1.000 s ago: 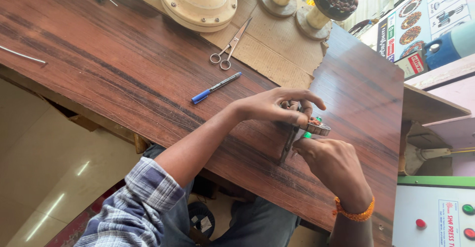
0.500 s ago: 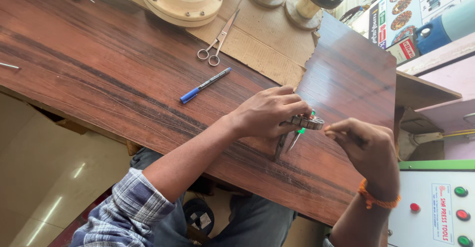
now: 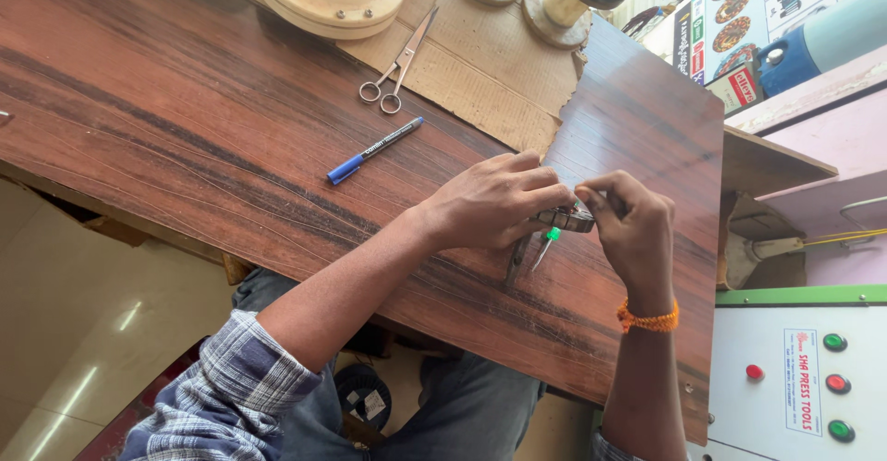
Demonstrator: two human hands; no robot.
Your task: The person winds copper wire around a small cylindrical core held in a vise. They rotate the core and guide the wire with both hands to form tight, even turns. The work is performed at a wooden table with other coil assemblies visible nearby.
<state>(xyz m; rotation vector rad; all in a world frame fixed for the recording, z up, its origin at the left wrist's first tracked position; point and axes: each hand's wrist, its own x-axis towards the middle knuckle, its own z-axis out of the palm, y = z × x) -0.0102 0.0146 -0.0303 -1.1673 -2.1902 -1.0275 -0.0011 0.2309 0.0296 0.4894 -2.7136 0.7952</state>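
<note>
On the wooden bench [image 3: 185,128] lie cardboard [image 3: 480,73], scissors [image 3: 395,66] and a blue marker [image 3: 374,150]. The left hand [image 3: 494,204] covers a small metal part [image 3: 564,219]; the right hand [image 3: 633,225], earlier apart, now pinches its end.

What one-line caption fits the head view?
Both hands, left hand and right hand, pinch a small metal part over a wooden table, near a blue pen and scissors.
</note>
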